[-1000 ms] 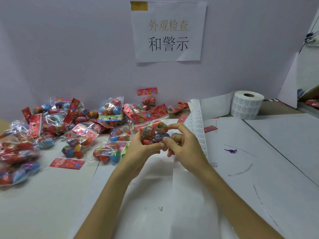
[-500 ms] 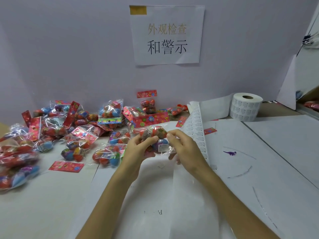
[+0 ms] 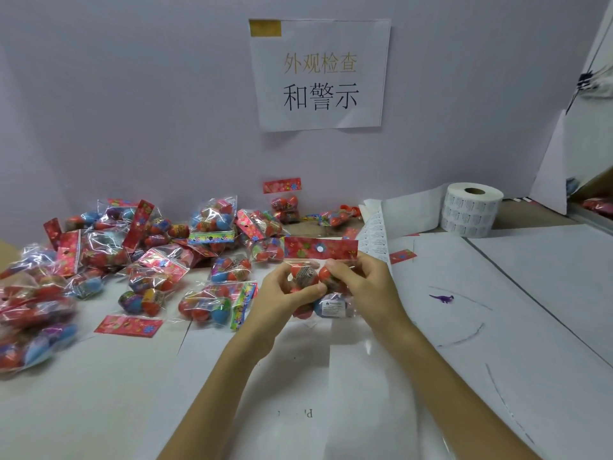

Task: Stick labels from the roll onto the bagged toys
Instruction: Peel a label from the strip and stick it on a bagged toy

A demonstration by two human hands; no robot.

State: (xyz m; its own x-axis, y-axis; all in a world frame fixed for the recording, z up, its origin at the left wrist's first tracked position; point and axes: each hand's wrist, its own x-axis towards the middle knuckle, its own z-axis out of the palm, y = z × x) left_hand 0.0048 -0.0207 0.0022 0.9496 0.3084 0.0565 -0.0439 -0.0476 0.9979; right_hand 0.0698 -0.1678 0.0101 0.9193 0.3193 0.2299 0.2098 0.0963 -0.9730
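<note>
Gripping a bagged toy (image 3: 306, 277) with left hand (image 3: 282, 300) and right hand (image 3: 363, 287), both curled round it, just above the table (image 3: 99, 393), well apart from the label roll (image 3: 471, 210), near the pile of bags (image 3: 149, 260).

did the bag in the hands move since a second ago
Yes: the held bag has shifted right, closer to the label strip lying beside it.

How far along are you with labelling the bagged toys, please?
Done: the held bag shows a white label stuck low on its front. In hand: the left hand and right hand both grip that bag. Left: the pile of bags beside it, whose labels I cannot make out; the label roll looks thick.
</note>
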